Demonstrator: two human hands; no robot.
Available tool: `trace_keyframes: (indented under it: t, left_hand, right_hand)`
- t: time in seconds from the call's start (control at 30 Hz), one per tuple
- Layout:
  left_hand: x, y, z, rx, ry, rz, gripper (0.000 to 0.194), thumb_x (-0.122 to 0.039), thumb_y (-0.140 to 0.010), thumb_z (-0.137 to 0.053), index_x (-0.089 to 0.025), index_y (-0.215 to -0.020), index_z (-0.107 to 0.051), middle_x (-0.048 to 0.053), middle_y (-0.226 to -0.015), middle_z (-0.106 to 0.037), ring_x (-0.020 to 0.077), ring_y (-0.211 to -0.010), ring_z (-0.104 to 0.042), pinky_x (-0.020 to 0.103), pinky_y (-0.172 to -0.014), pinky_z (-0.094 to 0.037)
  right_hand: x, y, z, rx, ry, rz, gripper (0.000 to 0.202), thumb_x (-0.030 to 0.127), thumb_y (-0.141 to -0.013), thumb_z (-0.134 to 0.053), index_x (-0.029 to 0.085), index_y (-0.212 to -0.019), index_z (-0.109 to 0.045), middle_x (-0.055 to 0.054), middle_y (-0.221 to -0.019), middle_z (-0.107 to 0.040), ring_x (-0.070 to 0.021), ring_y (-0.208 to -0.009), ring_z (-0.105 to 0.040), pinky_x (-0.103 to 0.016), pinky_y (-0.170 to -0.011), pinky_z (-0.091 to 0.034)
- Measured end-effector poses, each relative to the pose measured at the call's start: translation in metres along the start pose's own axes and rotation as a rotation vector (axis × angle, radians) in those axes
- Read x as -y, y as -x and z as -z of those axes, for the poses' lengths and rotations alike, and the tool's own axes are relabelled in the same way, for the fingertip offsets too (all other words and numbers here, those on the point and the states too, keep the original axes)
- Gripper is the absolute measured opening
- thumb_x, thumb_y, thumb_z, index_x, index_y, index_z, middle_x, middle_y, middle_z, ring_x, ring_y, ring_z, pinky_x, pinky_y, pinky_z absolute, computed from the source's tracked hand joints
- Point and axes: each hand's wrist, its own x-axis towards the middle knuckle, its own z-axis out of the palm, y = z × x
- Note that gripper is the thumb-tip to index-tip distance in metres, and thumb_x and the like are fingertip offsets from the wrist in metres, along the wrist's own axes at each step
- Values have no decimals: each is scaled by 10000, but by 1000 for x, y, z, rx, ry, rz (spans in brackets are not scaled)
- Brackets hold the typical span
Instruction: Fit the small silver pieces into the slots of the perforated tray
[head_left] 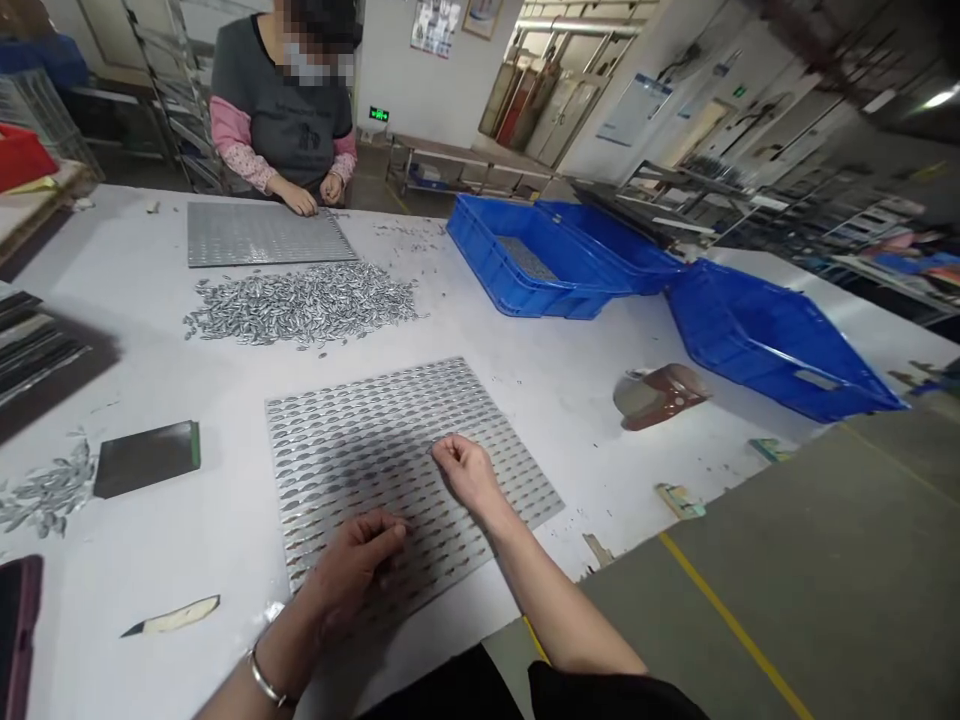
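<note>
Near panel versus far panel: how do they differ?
The near panel has the wearer's left hand and right hand over it; the far panel has a co-worker's hand at its far edge. In view, the near panel looks larger and more slanted than the far panel. Both are flat, grey and patterned in rows.

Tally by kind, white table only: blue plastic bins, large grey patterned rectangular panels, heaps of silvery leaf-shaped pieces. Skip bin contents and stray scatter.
Blue plastic bins: 3
Large grey patterned rectangular panels: 2
Heaps of silvery leaf-shaped pieces: 2
Total: 7
</note>
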Motion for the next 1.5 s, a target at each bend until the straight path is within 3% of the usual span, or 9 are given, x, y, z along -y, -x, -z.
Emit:
trace_keyframes:
  t: [0.1,0.27,0.37,0.5,0.7,0.9,1.03,1.23,1.5]
  left_hand:
    - [0,-1,-1,45,88,9,432,-452,-637,-839,-118,-876,-703,-18,-604,-558,98,-552,-463,219,-491,-335]
    - [1,-2,0,82,156,10,327,-389,-686,-823,-155,-780,-615,-15,-599,-598,89,-533,-480,213,-494,-337]
    - [3,-1,2,110,171,2,320,-383,-710,-809,-154,-792,-601,-15,-590,-607,80,-507,-477,211,-493,-338]
    - [3,0,-1,95,210,-25,317,-363,-713,-815,-151,-835,-614,12,-679,-664,89,-557,-532,210,-524,-374]
    - [0,1,-8,30,222,-110,338,-391,-674,-838,-154,-785,-624,11,-694,-664,93,-574,-538,209,-522,-380]
    - [1,3,-8,28,51,-188,296,-420,-761,-757,-158,-778,-619,-15,-612,-620,84,-505,-494,225,-517,-367]
    - [6,1,-7,-24,2,-197,311,-438,-764,-747,-157,-826,-628,-4,-655,-625,106,-549,-517,245,-534,-412]
    - [9,0,-10,-89,193,-98,407,-493,-815,-654,-152,-1023,-575,99,-928,-698,166,-690,-611,283,-556,-465]
    - [8,1,-9,-114,59,-146,323,-516,-897,-547,-213,-818,-467,47,-840,-696,133,-577,-568,250,-469,-401]
  right_hand:
    - [0,-2,-2,3,58,-13,291,459,-813,-516,209,-705,-619,2,-615,-596,-181,-591,-548,-277,-590,-379]
    - [1,-4,-7,-7,139,-31,249,425,-819,-504,220,-703,-586,-1,-606,-590,-192,-592,-553,-293,-604,-375]
    - [3,-4,-8,-56,154,-12,221,396,-814,-519,210,-912,-587,15,-637,-597,-192,-600,-562,-299,-632,-396]
    - [13,13,-3,-104,-12,44,392,440,-857,-544,172,-1141,-521,32,-665,-571,-171,-585,-533,-288,-615,-412]
    - [43,75,6,259,-236,65,310,488,-933,-559,198,-940,-669,-7,-685,-615,-150,-583,-549,-261,-540,-433]
    - [55,96,0,329,-459,-35,293,494,-923,-588,207,-924,-647,-14,-684,-639,-157,-559,-581,-265,-518,-484]
    - [43,82,2,297,-386,-16,284,484,-905,-611,203,-863,-626,8,-638,-584,-146,-553,-532,-252,-512,-431]
    - [-4,12,17,-90,-39,-16,399,559,-863,-520,184,-749,-596,0,-614,-548,-156,-558,-475,-267,-540,-370]
    - [-21,-8,8,-72,68,-35,360,513,-849,-504,191,-742,-626,-10,-635,-610,-178,-586,-536,-268,-574,-383]
